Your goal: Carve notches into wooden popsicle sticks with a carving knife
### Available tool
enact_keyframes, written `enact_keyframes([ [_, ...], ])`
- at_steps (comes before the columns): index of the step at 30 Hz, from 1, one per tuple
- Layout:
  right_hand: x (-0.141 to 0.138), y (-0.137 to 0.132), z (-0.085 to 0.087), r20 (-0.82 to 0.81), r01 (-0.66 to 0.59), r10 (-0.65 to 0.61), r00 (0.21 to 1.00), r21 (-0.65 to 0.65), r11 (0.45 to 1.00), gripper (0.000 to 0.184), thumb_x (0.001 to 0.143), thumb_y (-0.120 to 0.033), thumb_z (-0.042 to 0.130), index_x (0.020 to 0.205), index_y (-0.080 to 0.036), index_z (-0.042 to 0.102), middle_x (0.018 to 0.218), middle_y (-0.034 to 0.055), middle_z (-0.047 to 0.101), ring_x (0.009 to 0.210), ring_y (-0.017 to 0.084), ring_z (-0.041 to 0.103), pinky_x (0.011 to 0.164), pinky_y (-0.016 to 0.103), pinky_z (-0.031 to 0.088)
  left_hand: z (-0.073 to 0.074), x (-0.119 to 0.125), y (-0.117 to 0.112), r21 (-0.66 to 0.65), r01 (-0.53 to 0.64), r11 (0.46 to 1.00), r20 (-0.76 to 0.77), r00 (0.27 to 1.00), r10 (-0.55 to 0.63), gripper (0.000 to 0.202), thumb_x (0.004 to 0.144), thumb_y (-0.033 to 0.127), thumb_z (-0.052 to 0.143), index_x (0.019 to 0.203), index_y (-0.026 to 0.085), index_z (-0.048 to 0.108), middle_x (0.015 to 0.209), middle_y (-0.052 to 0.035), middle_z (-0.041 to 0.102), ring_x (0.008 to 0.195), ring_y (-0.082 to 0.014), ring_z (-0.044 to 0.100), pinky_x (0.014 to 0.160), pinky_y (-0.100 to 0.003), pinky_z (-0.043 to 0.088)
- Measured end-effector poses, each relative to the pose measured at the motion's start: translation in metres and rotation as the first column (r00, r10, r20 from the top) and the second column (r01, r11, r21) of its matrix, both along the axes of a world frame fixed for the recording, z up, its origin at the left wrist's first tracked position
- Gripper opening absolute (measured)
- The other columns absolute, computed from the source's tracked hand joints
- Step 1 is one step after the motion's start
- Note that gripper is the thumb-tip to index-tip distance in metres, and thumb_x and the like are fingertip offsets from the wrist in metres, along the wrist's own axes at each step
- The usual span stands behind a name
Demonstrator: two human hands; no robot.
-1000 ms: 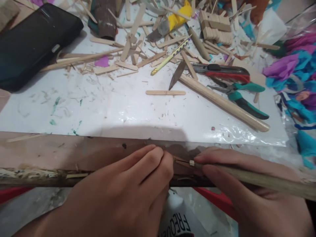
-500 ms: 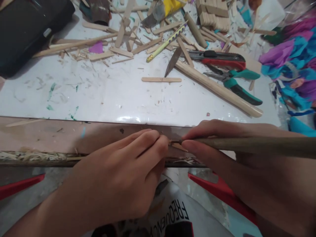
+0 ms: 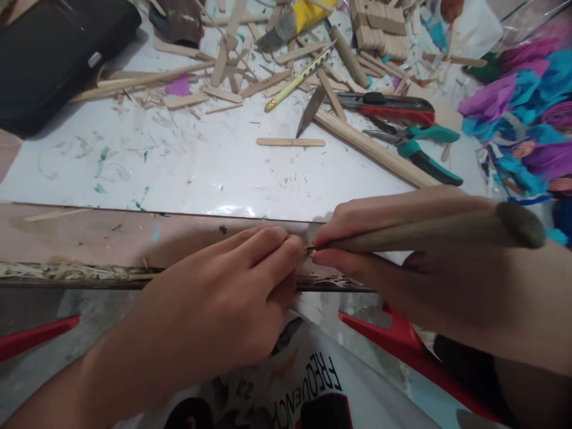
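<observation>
My right hand point(image 3: 402, 262) is closed round a long wooden-handled tool point(image 3: 438, 229), its thumb and forefinger pinching near the tip. The tip rests at the table's front edge point(image 3: 111, 235), right against my left fingertips. My left hand point(image 3: 223, 304) is curled, its fingers pressed together over a small piece of wood at that same spot; the piece itself is mostly hidden. Wood shavings point(image 3: 67, 271) lie along the edge to the left.
On the white sheet point(image 3: 201, 173) lie a lone craft stick point(image 3: 290, 142), a knife with a wooden handle point(image 3: 370, 149), green pliers point(image 3: 420, 149), a red cutter point(image 3: 388, 104) and a pencil point(image 3: 297, 77). Several loose sticks lie behind. A black case point(image 3: 53, 53) sits far left, coloured paper point(image 3: 522, 113) at right.
My right hand has risen and tilted the tool's handle end upward, bringing its tip closer against my left fingertips. The view has shifted slightly downward toward the table edge.
</observation>
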State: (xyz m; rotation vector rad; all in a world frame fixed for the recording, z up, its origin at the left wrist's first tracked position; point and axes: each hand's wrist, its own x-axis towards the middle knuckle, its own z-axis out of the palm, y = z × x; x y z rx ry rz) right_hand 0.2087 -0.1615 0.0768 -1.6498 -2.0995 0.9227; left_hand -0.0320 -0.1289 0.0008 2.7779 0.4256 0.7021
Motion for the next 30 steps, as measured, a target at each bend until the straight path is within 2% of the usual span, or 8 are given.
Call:
enact_keyframes([
  [2, 0.006, 0.006, 0.001, -0.063, -0.074, 0.073, 0.995, -0.017, 0.997, 0.023, 0.104, -0.020, 0.078, 0.083, -0.028, 0.081, 0.085, -0.0042, 0.084, 0.059, 0.012, 0.069, 0.051, 0.024, 0.053, 0.000, 0.000, 0.000, 0.006, 0.002, 1.000, -0.005, 1.000, -0.002, 0.035, 0.113, 0.010, 0.061, 0.083, 0.016, 0.077, 0.124, -0.0118, 0.079, 0.111, -0.0267, 0.072, 0.102, -0.044, 0.067],
  [4, 0.012, 0.011, 0.002, -0.109, -0.144, 0.140, 0.984, -0.035, 0.989, 0.019, 0.105, -0.020, 0.077, 0.090, -0.029, 0.085, 0.090, -0.0025, 0.086, 0.064, 0.014, 0.072, 0.054, 0.025, 0.055, 0.000, -0.001, 0.001, 0.017, 0.006, 1.000, -0.021, 1.000, -0.006, 0.031, 0.113, 0.010, 0.061, 0.088, 0.015, 0.078, 0.126, -0.0125, 0.079, 0.113, -0.0274, 0.072, 0.103, -0.044, 0.068],
  [9, 0.021, 0.016, 0.002, -0.123, -0.194, 0.185, 0.975, -0.064, 0.979, 0.014, 0.105, -0.022, 0.076, 0.101, -0.029, 0.086, 0.078, -0.0036, 0.079, 0.059, 0.013, 0.066, 0.054, 0.025, 0.052, 0.000, -0.004, 0.000, 0.061, 0.015, 0.998, -0.033, 0.999, -0.013, 0.018, 0.109, 0.008, 0.065, 0.103, 0.010, 0.082, 0.127, -0.0146, 0.079, 0.117, -0.0301, 0.071, 0.110, -0.045, 0.067],
  [12, 0.023, 0.010, -0.001, -0.101, -0.187, 0.187, 0.977, 0.004, 0.982, 0.014, 0.107, -0.024, 0.073, 0.102, -0.025, 0.086, 0.083, -0.0003, 0.081, 0.066, 0.015, 0.071, 0.063, 0.025, 0.058, 0.000, -0.005, 0.000, 0.081, 0.027, 0.996, -0.040, 0.999, -0.024, 0.017, 0.109, 0.009, 0.066, 0.107, 0.007, 0.083, 0.128, -0.0161, 0.078, 0.117, -0.0315, 0.071, 0.109, -0.047, 0.067],
  [14, 0.023, 0.005, -0.002, -0.128, -0.170, 0.171, 0.977, 0.013, 0.985, 0.013, 0.108, -0.024, 0.074, 0.099, -0.024, 0.085, 0.084, 0.0003, 0.082, 0.068, 0.015, 0.074, 0.063, 0.025, 0.058, 0.000, -0.005, 0.001, 0.084, 0.035, 0.996, -0.041, 0.999, -0.031, 0.019, 0.111, 0.010, 0.065, 0.109, 0.006, 0.084, 0.125, -0.0159, 0.078, 0.115, -0.0319, 0.071, 0.107, -0.047, 0.068],
  [20, 0.019, -0.007, -0.006, -0.118, 0.062, -0.060, 0.991, 0.019, 0.998, 0.018, 0.103, -0.031, 0.081, 0.086, -0.026, 0.081, 0.076, -0.0038, 0.080, 0.061, 0.011, 0.072, 0.058, 0.023, 0.055, 0.000, -0.004, 0.001, 0.096, 0.043, 0.994, -0.046, 0.998, -0.039, 0.025, 0.113, 0.009, 0.061, 0.121, 0.001, 0.083, 0.125, -0.0163, 0.078, 0.115, -0.0325, 0.071, 0.110, -0.048, 0.064],
  [25, 0.018, -0.006, -0.008, -0.048, 0.028, -0.025, 0.999, 0.045, 0.999, 0.019, 0.108, -0.038, 0.077, 0.095, -0.026, 0.083, 0.087, -0.0011, 0.085, 0.069, 0.013, 0.075, 0.064, 0.026, 0.056, -0.001, -0.004, 0.000, 0.064, 0.031, 0.997, -0.040, 0.999, -0.028, 0.025, 0.114, 0.009, 0.060, 0.125, 0.002, 0.081, 0.127, -0.0139, 0.078, 0.117, -0.0322, 0.069, 0.114, -0.048, 0.061],
  [30, 0.024, -0.013, -0.008, -0.037, -0.035, 0.036, 0.999, 0.026, 0.999, 0.014, 0.111, -0.034, 0.075, 0.100, -0.028, 0.081, 0.088, -0.0012, 0.082, 0.070, 0.016, 0.075, 0.065, 0.030, 0.057, -0.001, -0.002, 0.000, 0.054, 0.012, 0.998, -0.029, 1.000, -0.010, 0.023, 0.114, 0.007, 0.059, 0.121, 0.003, 0.081, 0.127, -0.0138, 0.077, 0.118, -0.0313, 0.066, 0.117, -0.046, 0.057],
])
